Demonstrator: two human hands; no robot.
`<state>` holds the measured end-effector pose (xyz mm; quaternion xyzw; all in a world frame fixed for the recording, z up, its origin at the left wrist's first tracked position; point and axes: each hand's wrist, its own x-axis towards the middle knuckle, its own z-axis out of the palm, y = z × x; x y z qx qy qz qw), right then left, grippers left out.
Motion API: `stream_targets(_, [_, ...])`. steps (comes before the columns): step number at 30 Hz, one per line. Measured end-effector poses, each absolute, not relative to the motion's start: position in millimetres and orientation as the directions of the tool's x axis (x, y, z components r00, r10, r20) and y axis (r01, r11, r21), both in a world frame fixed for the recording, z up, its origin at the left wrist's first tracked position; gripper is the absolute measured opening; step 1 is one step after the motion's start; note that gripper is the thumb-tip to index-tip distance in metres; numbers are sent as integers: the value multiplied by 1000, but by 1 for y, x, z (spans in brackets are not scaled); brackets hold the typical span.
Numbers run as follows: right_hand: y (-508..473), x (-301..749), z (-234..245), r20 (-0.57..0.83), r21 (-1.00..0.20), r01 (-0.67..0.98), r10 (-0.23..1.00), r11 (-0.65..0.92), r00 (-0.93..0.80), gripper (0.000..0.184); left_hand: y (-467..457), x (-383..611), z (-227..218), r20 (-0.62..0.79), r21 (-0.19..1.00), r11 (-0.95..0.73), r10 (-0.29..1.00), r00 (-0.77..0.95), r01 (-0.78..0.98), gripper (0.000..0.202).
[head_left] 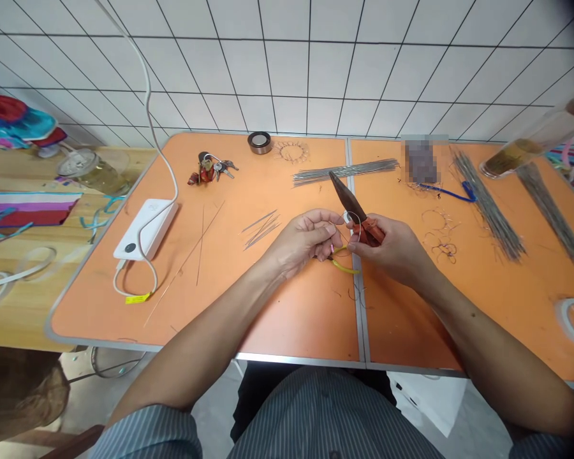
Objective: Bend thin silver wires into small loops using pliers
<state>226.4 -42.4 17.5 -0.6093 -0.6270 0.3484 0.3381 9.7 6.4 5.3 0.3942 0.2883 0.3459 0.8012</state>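
My right hand [398, 247] is wrapped round a pair of pliers [348, 196] with dark jaws and red-orange grips, the jaws pointing up and to the left. Between my hands curves a thin wire loop [360, 224], close to the right thumb. My left hand [302, 241] is closed in a pinch on this wire, its fingertips just left of the pliers. A small white piece [347, 217] shows by the loop, but its kind is unclear. Below the fingers lie yellow handles [345, 266] of a tool, partly hidden by my left hand.
Bundles of straight wire [347, 171] lie at the back and right [490, 207]. Loose wires [263, 229], keys [224, 167], a tape roll [259, 143] and a white power bank [146, 229] with a cable are on the left. A bottle [521, 150] stands at the right.
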Motion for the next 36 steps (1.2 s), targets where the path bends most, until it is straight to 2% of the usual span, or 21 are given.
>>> stream_targets(18, [-43,232,23,-8,-804,595,999,15,-36,18,8,8,9,-179,881,382,816,549,-280,14])
stream_targets(30, [-44,231,26,-9,-753,657,999,26,-49,15,10,8,12,-276,817,497,782,559,-291,11])
stream_targets(36, [-45,231,24,-33,-752,659,997,18,-64,10,9,9,13,-300,821,495,797,524,-284,6])
